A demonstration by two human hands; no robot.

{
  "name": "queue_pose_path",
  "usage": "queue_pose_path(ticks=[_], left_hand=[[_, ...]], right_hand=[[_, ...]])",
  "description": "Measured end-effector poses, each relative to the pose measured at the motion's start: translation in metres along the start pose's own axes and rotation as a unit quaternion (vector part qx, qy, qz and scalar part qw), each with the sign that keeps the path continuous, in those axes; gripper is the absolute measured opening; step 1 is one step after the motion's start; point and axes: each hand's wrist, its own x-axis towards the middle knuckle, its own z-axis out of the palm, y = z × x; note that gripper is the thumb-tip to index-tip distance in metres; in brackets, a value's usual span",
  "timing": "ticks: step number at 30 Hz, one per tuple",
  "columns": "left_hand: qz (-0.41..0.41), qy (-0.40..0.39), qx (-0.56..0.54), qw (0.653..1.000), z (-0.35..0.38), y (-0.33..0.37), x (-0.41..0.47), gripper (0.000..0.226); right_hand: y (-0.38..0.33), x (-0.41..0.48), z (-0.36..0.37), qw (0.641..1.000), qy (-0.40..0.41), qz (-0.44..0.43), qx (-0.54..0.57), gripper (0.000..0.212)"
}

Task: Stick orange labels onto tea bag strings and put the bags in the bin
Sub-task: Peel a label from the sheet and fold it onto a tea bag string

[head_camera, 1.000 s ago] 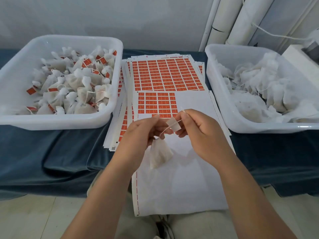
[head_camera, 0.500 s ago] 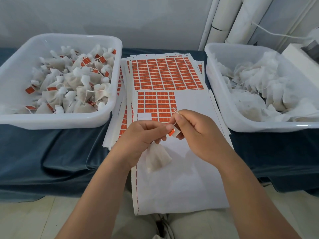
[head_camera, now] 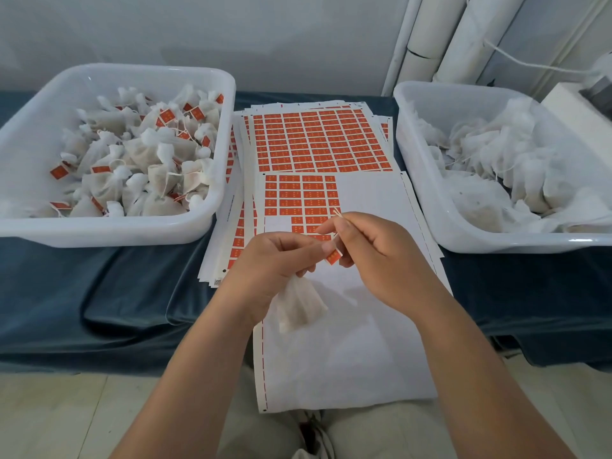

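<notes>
Taking the hands as the dial's centre, the left bin (head_camera: 109, 231) sits at ten o'clock on the dark cloth (head_camera: 99, 293), heaped with bags that already carry orange tags. The left hand (head_camera: 275, 260) is curled. It grips the neck of the tea bag (head_camera: 299, 304), which hangs beneath it at six o'clock, while its thumb presses on the orange label (head_camera: 333, 256). Just beside it, the right hand (head_camera: 381, 256) pinches the string (head_camera: 337, 213) narrowly between thumb and forefinger, and the loose end pokes up at twelve o'clock. The label sheet (head_camera: 298, 197), partly used up, lies under the hands and beyond them at twelve o'clock. The right bin (head_camera: 496, 248), at two o'clock, holds untagged bags.

The step in hand looks like closing the label round the string. Next, the label likely needs squeezing flat so it bonds with the string caught inside. Then the right hand lets go and the left carries the bag to ten o'clock and drops it in.
</notes>
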Motion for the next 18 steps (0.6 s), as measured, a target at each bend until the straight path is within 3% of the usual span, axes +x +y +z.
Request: queue_pose_path(ticks=[8, 13, 18], left_hand=[[0.002, 0.012, 0.009, 1.0, 0.002, 0.002, -0.001, 0.023], [0.051, 0.057, -0.013, 0.997, 0.003, -0.002, 0.001, 0.014], [0.082, 0.068, -0.023, 0.994, 0.007, -0.006, -0.001, 0.012]], right_hand=[[0.009, 0.002, 0.003, 1.0, 0.013, 0.017, 0.017, 0.032], [0.01, 0.003, 0.011, 0.988, -0.004, 0.113, 0.102, 0.044], [0.02, -0.007, 0.021, 0.998, 0.0, 0.031, 0.063, 0.028]])
